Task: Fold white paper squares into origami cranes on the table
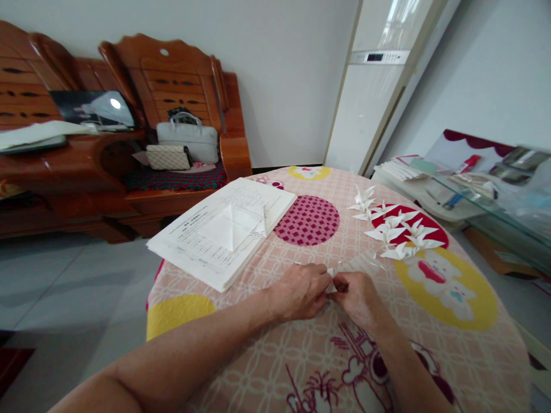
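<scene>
My left hand (301,291) and my right hand (359,298) meet at the middle of the table, both closed in a pinch on a small piece of white paper (330,273) between the fingertips. Most of that paper is hidden by my fingers. Just beyond my hands, to the right, lie several folded white paper cranes (398,229) on the patterned pink tablecloth (310,355). A stack of printed white sheets (224,232) sits at the table's left, with a folded square sheet on top.
A wooden bench (172,86) with a grey bag (188,140) and a quilted purse (167,156) stands behind on the left. A tall white air conditioner (374,86) is in the corner. A glass side table (482,189) with papers is at the right.
</scene>
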`<action>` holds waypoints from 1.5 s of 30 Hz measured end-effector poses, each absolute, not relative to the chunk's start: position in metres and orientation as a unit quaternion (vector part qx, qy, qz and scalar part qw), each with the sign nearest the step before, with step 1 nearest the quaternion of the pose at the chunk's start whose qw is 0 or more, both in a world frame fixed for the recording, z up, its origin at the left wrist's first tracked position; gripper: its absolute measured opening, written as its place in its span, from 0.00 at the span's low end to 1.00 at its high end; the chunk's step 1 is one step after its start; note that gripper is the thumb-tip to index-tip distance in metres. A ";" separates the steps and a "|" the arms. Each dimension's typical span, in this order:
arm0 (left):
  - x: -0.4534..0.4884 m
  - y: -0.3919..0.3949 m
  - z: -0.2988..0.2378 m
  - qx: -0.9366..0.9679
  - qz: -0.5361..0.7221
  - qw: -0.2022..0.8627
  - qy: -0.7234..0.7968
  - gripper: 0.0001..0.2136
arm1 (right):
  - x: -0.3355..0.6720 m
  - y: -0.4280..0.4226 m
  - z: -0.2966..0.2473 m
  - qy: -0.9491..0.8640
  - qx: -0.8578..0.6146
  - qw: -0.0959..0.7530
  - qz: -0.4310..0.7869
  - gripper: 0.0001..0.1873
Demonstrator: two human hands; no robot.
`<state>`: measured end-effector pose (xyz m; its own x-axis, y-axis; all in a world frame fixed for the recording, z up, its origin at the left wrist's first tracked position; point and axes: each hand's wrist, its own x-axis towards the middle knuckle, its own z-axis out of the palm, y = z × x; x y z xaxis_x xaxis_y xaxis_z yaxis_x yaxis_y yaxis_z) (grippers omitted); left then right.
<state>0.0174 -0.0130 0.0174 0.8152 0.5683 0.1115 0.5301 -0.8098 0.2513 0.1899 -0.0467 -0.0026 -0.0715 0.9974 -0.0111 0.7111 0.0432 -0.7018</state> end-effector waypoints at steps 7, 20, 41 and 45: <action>0.012 -0.001 0.013 0.909 0.162 0.221 0.314 0.02 | 0.181 -0.055 0.004 -0.737 -0.615 0.212 0.186 0.10; -0.012 0.038 0.003 0.872 0.203 0.368 0.251 0.09 | 0.172 -0.072 -0.008 -0.854 -0.477 0.199 0.058 0.15; -0.006 0.036 0.002 0.885 0.176 0.337 0.269 0.15 | 0.175 -0.075 -0.017 -0.864 -0.445 0.233 0.030 0.14; -0.007 0.036 0.005 0.891 0.172 0.331 0.258 0.15 | 0.175 -0.074 -0.017 -0.872 -0.432 0.228 0.037 0.13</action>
<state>-0.0067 0.0362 0.0046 0.8074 0.5740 0.1367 0.3461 -0.6482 0.6783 0.1755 -0.0737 -0.0171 -0.5231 0.7698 0.3657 0.7366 0.6242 -0.2605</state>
